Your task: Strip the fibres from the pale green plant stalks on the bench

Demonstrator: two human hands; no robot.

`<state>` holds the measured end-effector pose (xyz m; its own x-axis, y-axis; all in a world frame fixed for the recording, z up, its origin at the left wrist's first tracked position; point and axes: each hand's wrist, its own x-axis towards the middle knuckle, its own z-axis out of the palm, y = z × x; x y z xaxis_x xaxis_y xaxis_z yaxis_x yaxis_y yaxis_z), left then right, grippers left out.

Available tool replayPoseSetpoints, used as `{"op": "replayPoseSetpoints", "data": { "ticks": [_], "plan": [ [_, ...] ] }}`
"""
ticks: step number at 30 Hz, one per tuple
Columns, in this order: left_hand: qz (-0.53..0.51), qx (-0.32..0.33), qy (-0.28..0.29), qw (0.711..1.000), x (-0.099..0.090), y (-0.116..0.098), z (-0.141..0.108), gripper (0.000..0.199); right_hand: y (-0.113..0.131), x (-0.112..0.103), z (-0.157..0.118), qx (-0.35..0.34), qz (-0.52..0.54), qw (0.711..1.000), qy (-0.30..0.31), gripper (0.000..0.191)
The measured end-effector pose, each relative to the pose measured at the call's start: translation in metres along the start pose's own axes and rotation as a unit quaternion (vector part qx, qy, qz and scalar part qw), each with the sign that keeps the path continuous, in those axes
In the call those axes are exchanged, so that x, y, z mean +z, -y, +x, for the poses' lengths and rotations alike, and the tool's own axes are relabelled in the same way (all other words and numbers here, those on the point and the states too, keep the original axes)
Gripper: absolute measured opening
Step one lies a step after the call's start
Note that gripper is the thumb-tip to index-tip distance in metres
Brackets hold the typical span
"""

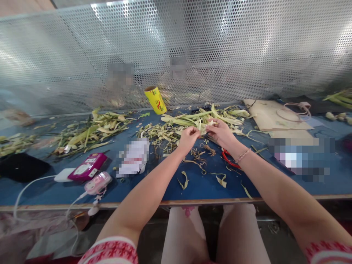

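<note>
Both hands are close together over the middle of the blue table, at the near side of a pile of pale green leafy stalks (192,118). My left hand (189,137) is closed, its fingers pinched at the edge of a pale plant piece (202,128). From the right, my right hand (218,131) grips the same pale piece between thumb and fingers. Small dry scraps (162,135) lie left of my hands, and brown curled bits (198,154) lie below them. A red loop (229,159) rests beneath my right forearm.
A yellow tube (156,101) leans near the perforated metal screen (220,47). Leftward lie another leaf pile (93,134), a magenta pack (88,167), a pink device (98,182) with a cable, and a black item (23,167). Brown cardboard (271,119) is at the right.
</note>
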<state>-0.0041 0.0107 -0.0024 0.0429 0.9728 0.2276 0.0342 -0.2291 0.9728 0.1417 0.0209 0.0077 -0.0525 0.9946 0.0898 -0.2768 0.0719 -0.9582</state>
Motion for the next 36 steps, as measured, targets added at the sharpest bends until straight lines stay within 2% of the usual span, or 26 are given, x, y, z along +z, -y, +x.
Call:
{"op": "replayPoseSetpoints", "data": {
  "ticks": [2, 6, 11, 16, 23, 26, 29, 32, 36],
  "plan": [
    [0.115, 0.056, -0.021, 0.992, -0.0007, -0.0020, -0.0034, 0.013, -0.0008, 0.0002, 0.0003, -0.012, -0.002, 1.000, -0.001, 0.040],
    [0.178, 0.125, -0.020, 0.976, 0.0009, -0.0049, -0.0086, 0.016, -0.0018, 0.0017, -0.0019, -0.049, -0.022, 0.998, 0.027, 0.036],
    [0.215, 0.144, -0.007, 0.966, 0.0027, -0.0006, -0.0066, 0.016, -0.0015, 0.0049, -0.0063, -0.062, -0.040, 0.995, 0.070, 0.038],
    [0.232, 0.165, -0.007, 0.959, 0.0030, 0.0015, -0.0042, 0.023, -0.0041, 0.0062, -0.0075, -0.108, -0.106, 0.984, 0.091, 0.032],
    [0.196, 0.150, 0.006, 0.969, 0.0022, -0.0039, -0.0067, 0.027, -0.0054, 0.0011, -0.0059, -0.111, -0.136, 0.974, 0.142, 0.041],
    [0.201, 0.141, 0.021, 0.969, 0.0001, -0.0038, -0.0063, 0.027, -0.0040, 0.0014, -0.0059, -0.105, -0.129, 0.977, 0.131, 0.045],
    [0.242, 0.155, 0.031, 0.957, -0.0012, -0.0035, -0.0051, 0.034, -0.0039, 0.0018, -0.0049, -0.121, -0.146, 0.978, 0.090, 0.044],
    [0.255, 0.175, 0.039, 0.950, -0.0009, -0.0033, -0.0044, 0.033, -0.0060, 0.0004, -0.0018, -0.159, -0.208, 0.963, 0.064, 0.034],
    [0.229, 0.161, 0.037, 0.959, 0.0001, -0.0017, -0.0044, 0.031, -0.0092, -0.0012, 0.0017, -0.180, -0.257, 0.948, 0.062, 0.019]
  ]
}}
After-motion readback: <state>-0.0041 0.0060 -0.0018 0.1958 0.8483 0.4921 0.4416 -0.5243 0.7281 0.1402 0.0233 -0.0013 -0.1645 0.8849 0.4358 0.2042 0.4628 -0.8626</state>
